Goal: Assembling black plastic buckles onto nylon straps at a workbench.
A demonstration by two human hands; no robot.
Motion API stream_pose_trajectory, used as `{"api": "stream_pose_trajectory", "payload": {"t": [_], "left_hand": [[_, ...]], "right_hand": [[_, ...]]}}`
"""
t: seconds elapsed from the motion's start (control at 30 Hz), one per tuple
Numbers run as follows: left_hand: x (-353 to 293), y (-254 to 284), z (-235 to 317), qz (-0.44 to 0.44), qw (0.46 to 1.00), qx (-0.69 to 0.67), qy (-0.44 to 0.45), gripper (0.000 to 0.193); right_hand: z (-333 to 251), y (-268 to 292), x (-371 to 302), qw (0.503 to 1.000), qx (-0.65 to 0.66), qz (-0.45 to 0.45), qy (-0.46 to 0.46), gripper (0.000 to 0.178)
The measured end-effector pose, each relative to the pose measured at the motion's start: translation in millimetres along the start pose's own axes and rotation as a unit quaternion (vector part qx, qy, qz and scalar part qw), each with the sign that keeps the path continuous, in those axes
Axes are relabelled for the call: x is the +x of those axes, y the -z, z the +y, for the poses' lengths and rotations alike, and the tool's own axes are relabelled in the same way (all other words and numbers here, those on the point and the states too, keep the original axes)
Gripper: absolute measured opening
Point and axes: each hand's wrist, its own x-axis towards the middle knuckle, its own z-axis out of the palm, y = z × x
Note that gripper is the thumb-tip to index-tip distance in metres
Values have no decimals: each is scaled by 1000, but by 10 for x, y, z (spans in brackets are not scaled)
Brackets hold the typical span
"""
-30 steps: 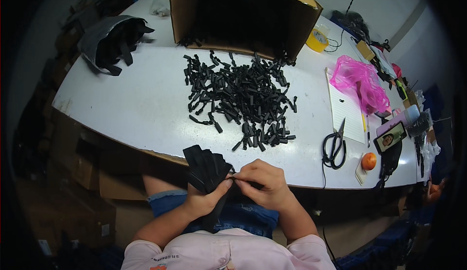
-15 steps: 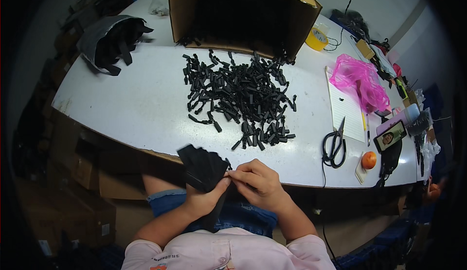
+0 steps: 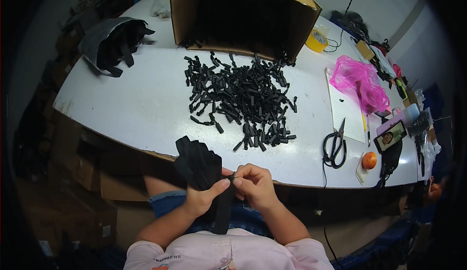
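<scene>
In front of my lap, my left hand [image 3: 206, 198] is closed round a bundle of black fabric strips [image 3: 198, 163]. The layered ends fan out above my fingers, and one long black strip [image 3: 223, 214] hangs down below toward my shirt. Against its thumb, my right hand [image 3: 256, 186] pinches a small black piece [image 3: 230, 177] at the edge of the bundle. Fingertips of both hands nearly meet there, so most of that piece is hidden. On the table beyond lies a heap of small black parts [image 3: 243, 90], stubby pieces with thin cord-like ends.
An open cardboard box [image 3: 185, 12] stands behind the heap. At the far left sits a grey bag [image 3: 90, 46] of black strips. To the right are scissors [image 3: 334, 149], a notepad [image 3: 346, 116], a pink plastic bag [image 3: 360, 82], an orange fruit [image 3: 369, 160], yellow tape [image 3: 317, 40] and a phone [image 3: 390, 136].
The bundle now stands more upright, with its fanned ends raised. My right hand has shifted slightly down and its fingers are drawn in tighter. The small black piece now spans between both hands' fingertips.
</scene>
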Motion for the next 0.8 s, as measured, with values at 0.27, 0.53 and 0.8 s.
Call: {"api": "stream_pose_trajectory", "payload": {"t": [0.27,0.53,0.8], "left_hand": [[4,9,-37,-19,999,30,-38,19],[25,-39,19,-17,999,13,-39,17],[-7,-81,-22,26,998,47,-34,16]], "right_hand": [[-85,44,13,997,18,-32,-73,7],[-17,-15,15,999,-18,8,-33,6],[187,-57,-33,930,-288,43,225,4]]}}
